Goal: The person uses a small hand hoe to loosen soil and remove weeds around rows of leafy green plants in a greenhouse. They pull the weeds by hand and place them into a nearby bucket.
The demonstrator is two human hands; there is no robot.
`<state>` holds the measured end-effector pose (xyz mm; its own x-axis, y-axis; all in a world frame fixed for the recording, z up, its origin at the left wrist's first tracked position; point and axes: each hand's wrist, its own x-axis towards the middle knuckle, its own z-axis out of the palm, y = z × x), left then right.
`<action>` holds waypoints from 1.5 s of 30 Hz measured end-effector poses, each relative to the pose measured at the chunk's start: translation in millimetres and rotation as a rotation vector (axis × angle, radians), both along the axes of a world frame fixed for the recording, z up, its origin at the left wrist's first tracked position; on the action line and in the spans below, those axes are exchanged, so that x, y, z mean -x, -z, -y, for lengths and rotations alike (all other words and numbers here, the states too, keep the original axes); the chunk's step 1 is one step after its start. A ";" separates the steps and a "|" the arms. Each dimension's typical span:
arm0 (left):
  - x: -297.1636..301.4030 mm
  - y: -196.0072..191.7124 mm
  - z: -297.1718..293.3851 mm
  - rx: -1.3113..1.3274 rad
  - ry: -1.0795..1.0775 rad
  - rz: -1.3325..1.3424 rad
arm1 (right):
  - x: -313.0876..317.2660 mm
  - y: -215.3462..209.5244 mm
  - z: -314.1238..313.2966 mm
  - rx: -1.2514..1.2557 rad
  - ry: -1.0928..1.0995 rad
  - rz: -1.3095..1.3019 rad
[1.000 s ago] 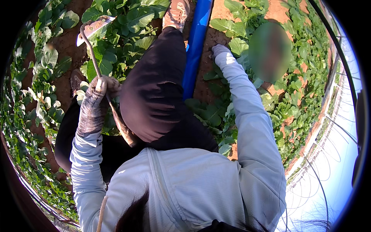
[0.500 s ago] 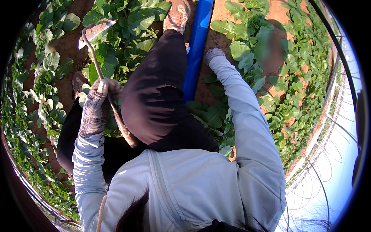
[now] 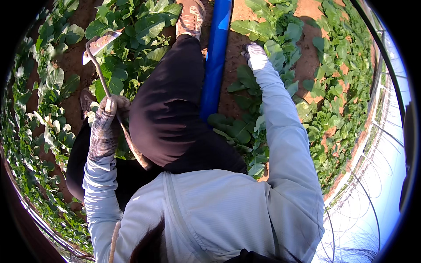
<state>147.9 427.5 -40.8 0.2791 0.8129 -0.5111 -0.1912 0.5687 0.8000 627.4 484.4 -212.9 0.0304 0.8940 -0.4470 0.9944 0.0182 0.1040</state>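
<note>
At ten o'clock, our gloved left hand [image 3: 106,125] wraps its fingers tight around the hoe [image 3: 100,61]. At one o'clock, our right hand [image 3: 255,55] reaches into green leaves [image 3: 272,30]; finger state we cannot tell.

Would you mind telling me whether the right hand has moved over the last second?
Yes. The right hand slid slightly away from the blue pipe, toward the leafy plants.

A hoe [image 3: 100,57] is gripped by the gloved left hand [image 3: 107,118] at left; the right hand [image 3: 255,55] is pressed among leafy plants [image 3: 272,26] at upper centre.
</note>
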 end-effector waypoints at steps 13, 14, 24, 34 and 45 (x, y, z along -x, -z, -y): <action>1.1 8.1 1.0 0.091 -0.091 0.061 | 23.5 49.0 -1.6 -0.185 0.288 -0.027; 4.9 13.7 1.3 0.100 -0.082 0.063 | 23.9 49.6 -2.7 -0.188 0.314 -0.031; -0.4 8.2 -3.7 0.013 -0.083 0.057 | 47.2 -34.3 -29.8 -0.144 0.918 -1.152; -1.3 8.6 -6.8 -0.044 -0.085 0.028 | 45.1 -209.7 -212.1 -1.006 0.407 -1.548; 11.9 18.5 -2.0 0.062 -0.080 0.071 | 176.7 83.2 91.1 0.627 0.016 -0.377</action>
<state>136.1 429.5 -59.3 0.2520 0.8018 -0.5419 -0.2931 0.5969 0.7468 450.8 393.2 -296.1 -0.2159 0.4671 -0.8575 0.9613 -0.0525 -0.2706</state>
